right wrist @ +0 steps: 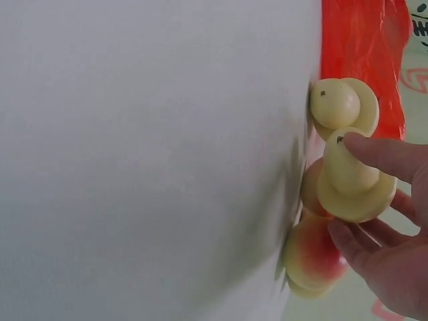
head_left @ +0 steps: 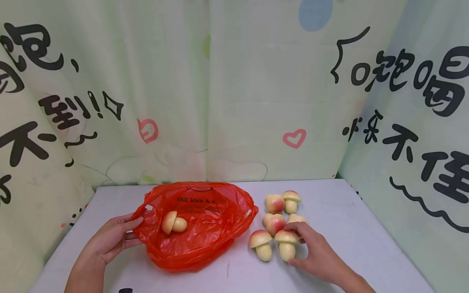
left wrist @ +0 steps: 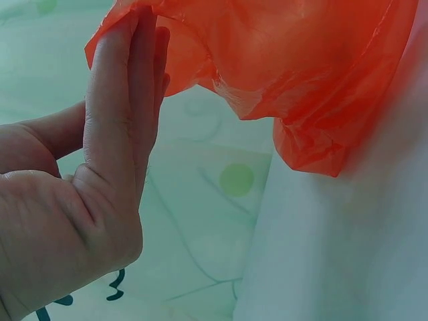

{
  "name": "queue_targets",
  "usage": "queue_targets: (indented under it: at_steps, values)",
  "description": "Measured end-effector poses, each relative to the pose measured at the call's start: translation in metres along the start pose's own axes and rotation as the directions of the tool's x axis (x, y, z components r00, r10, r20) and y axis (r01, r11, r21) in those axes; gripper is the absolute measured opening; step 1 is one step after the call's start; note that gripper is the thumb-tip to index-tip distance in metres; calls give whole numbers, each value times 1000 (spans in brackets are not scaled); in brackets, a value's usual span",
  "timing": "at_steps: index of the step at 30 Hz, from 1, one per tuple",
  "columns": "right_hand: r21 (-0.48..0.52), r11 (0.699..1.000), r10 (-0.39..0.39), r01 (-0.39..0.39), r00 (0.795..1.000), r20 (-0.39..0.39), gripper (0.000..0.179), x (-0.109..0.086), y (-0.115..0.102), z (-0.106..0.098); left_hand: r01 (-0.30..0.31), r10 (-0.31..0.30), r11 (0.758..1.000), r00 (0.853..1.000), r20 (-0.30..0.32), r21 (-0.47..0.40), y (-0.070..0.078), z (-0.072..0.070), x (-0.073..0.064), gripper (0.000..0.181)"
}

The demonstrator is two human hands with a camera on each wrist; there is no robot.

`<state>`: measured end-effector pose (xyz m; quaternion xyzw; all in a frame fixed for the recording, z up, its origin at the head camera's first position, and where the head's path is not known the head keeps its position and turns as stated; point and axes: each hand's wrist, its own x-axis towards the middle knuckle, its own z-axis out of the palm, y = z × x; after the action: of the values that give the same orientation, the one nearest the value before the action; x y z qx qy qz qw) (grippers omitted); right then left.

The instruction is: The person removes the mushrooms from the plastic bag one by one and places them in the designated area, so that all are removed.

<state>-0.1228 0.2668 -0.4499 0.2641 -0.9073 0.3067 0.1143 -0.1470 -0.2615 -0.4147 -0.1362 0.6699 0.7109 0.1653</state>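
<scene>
My left hand (head_left: 115,237) pinches the left edge of a red plastic bag (head_left: 209,244), thumb on one side and fingers on the other. The bag lies open toward me, and a toy mushroom (head_left: 174,223) with a cream stem rests inside. In the left wrist view the fingertips are partly hidden by the bag's film (left wrist: 281,60). To the right, my right hand (head_left: 316,252) grips another toy mushroom (head_left: 287,245), its thumb on the stem's end and its fingers by the cap. In the right wrist view this mushroom (right wrist: 349,167) appears in front of other pieces.
Another toy mushroom (head_left: 261,245) lies just left of the gripped one. Behind them are several more pink-and-cream pieces, including a mushroom (head_left: 291,201) at the back. The white table (head_left: 227,280) meets a printed curtain (head_left: 238,101). A small black object (head_left: 126,290) shows at the front edge.
</scene>
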Motion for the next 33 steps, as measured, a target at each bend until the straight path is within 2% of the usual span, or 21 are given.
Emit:
queue_targets:
  at_steps: [6, 14, 17, 22, 28, 33]
  values:
    - [-12, 1000, 8, -8, 1000, 19, 81, -1, 0, 3, -5, 5, 1000, 1000, 11, -9, -1, 0, 0, 66]
    - [-30, 997, -67, 67, 998, 3, 78, -4, 2, 7, -10, 10, 1000, 1000, 18, -12, -1, 0, -1, 66]
    - [-35, 998, -55, 56, 998, 22, 77, -4, 2, 9, -15, 15, 1000, 1000, 21, -10, -1, 0, -1, 65]
    - [-52, 999, 7, -4, 998, 57, 77, -4, 0, 8, -17, 17, 1000, 1000, 24, -12, 0, 1, -1, 66]
    - [-68, 997, -29, 31, 999, 28, 77, -4, -1, 9, -20, 20, 1000, 1000, 15, -7, 1, 1, -1, 66]
    - [-73, 997, -21, 22, 1000, 8, 77, -5, 0, 9, -17, 17, 1000, 1000, 8, -10, 1, 0, -2, 65]
